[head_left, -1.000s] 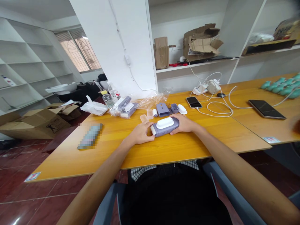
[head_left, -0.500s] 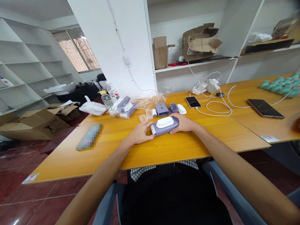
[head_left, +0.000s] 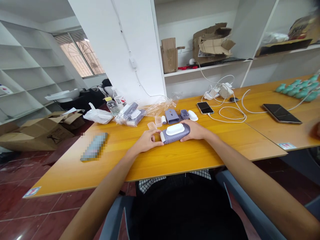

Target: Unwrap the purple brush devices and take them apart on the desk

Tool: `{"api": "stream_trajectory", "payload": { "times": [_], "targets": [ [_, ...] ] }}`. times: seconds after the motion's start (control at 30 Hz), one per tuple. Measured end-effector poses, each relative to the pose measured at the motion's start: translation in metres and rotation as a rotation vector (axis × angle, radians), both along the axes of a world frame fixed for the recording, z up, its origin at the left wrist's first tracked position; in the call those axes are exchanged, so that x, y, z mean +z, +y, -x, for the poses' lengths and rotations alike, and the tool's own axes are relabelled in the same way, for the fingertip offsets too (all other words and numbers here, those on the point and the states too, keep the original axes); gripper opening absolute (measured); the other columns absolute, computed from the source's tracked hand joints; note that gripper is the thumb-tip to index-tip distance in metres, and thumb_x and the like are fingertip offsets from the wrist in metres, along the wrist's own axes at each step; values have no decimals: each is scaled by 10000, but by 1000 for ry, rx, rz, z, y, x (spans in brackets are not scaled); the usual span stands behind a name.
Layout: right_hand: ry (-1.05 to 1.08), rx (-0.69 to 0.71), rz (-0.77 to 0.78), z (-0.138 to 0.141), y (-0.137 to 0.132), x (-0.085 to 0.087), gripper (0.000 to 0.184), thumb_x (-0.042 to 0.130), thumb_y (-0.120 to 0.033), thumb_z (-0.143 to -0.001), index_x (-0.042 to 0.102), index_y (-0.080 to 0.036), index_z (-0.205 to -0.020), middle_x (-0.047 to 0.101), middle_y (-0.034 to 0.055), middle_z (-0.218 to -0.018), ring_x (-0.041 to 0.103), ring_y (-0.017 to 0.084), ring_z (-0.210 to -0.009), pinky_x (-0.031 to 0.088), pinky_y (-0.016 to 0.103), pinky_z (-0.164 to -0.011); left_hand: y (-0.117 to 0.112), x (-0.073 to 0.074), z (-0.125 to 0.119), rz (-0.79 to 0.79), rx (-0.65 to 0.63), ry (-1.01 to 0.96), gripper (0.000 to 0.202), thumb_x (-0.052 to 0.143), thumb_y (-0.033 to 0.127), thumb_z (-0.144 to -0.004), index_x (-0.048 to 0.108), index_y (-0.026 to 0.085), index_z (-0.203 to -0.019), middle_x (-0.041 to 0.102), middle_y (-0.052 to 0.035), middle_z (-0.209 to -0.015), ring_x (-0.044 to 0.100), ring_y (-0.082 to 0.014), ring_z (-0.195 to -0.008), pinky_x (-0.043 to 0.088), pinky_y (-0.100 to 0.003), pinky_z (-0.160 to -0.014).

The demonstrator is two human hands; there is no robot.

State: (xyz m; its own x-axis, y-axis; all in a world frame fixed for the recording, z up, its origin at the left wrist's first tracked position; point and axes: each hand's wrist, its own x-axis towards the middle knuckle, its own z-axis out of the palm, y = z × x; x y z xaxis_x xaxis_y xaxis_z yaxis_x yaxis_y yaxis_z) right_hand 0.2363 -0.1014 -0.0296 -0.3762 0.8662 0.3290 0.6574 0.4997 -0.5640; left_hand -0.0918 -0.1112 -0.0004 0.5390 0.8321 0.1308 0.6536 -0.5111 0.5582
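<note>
We hold a purple travel case (head_left: 178, 136) on the wooden table (head_left: 140, 163) in front of us, a white bristled brush (head_left: 175, 129) seated on its top. Our right hand (head_left: 193, 130) wraps the case's right end; our left hand (head_left: 147, 140) pinches the pale left end between thumb and forefinger. The step in hand, we judge, is steadying the case from both ends, and a next move calls for a firm right-hand grip while the left fingers work that pale end.

Behind the case stand its likely companions: an open-mouthed purple sleeve (head_left: 172, 116), its inside too dark for us to read; a small purple cup (head_left: 185, 114), contents unclear; and two translucent boxes (head_left: 158, 121), seemingly with nothing inside. A white oval lid (head_left: 192, 115) lies just beside the cup. Farther left, a clear plastic bag (head_left: 121, 117) wraps more purple parts (head_left: 137, 118); what the white carrier bag (head_left: 98, 115) holds, we cannot tell.
</note>
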Motion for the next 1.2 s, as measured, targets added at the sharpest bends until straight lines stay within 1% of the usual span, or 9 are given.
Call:
{"api": "stream_trajectory", "payload": {
  "times": [0.1, 0.33, 0.47, 0.53, 0.7, 0.8, 0.97, 1.2],
  "targets": [
    [-4, 16, -1, -2, 1, -2, 943, 1026, -509, -527, 659, -244, -1355, 695, 134, -1396, 658, 389, -1288, 501, 569, -1134, 0, -2, 0, 33, 14, -34, 705, 899, 558, -735, 707, 184, -1301, 595, 48, -678, 557, -163, -602, 425, -278, -614],
    [-1, 19, -9, -2, 0, -3, 960, 1026, -523, -537, 649, -231, -1370, 682, 149, -1410, 647, 393, -1307, 488, 561, -1155, -2, -6, -5, -10, 46, -35, 670, 905, 508, -764, 689, 174, -1304, 589, 49, -676, 575, -177, -614, 428, -298, -628],
    [2, 27, -19, -2, -1, -3, 965, 1020, -535, -545, 643, -241, -1383, 679, 148, -1411, 647, 400, -1305, 486, 583, -1149, -1, -7, -6, -30, 47, -20, 648, 907, 487, -772, 676, 174, -1290, 579, 53, -680, 583, -181, -626, 419, -301, -636],
    [1, 23, -14, -2, -1, -3, 980, 1016, -555, -547, 635, -240, -1394, 671, 153, -1421, 641, 404, -1316, 480, 588, -1153, 0, -8, -6, -46, 48, -13, 644, 897, 506, -782, 664, 176, -1284, 567, 56, -679, 579, -184, -632, 403, -300, -630],
    [0, 29, -7, -1, -2, -2, 994, 1016, -560, -549, 631, -235, -1406, 664, 158, -1435, 628, 411, -1333, 470, 583, -1160, 0, -9, -7, -84, 36, 12, 637, 835, 616, -826, 638, 177, -1243, 516, 61, -663, 549, -191, -626, 357, -297, -613],
    [-2, 38, -8, -1, -1, -2, 979, 1011, -558, -563, 632, -238, -1406, 668, 154, -1420, 634, 407, -1317, 476, 580, -1147, 0, -8, -7, -90, 29, 9, 647, 838, 635, -811, 631, 178, -1218, 506, 62, -666, 526, -184, -612, 344, -295, -609],
    [-3, 47, -24, 0, -2, -1, 961, 1011, -553, -560, 639, -240, -1390, 681, 146, -1399, 639, 406, -1304, 480, 583, -1138, -3, -4, -4, -13, -3, -14, 666, 851, 590, -797, 617, 170, -1258, 491, 80, -641, 491, -163, -575, 336, -283, -590],
    [1, 20, -10, 2, -4, 2, 970, 1024, -529, -533, 639, -225, -1369, 686, 151, -1379, 643, 409, -1297, 483, 584, -1136, -3, 1, -1, -24, -39, 8, 638, 845, 529, -809, 648, 172, -1300, 558, 51, -688, 541, -167, -600, 402, -294, -616]
  ]
}}
